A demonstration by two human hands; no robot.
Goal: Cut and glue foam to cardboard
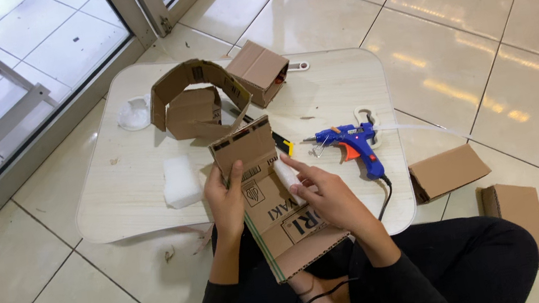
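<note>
cardboard piece held by left hand, right hand.

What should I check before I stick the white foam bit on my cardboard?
1. Left hand gripping the cardboard: ok.
2. Foam piece held in right hand: ok.
3. Glue gun close by on the table: ok.
4. Glue gun hot: cannot tell.
5. Glue on the foam piece: cannot tell.
6. Spare foam block nearby: ok.
</note>
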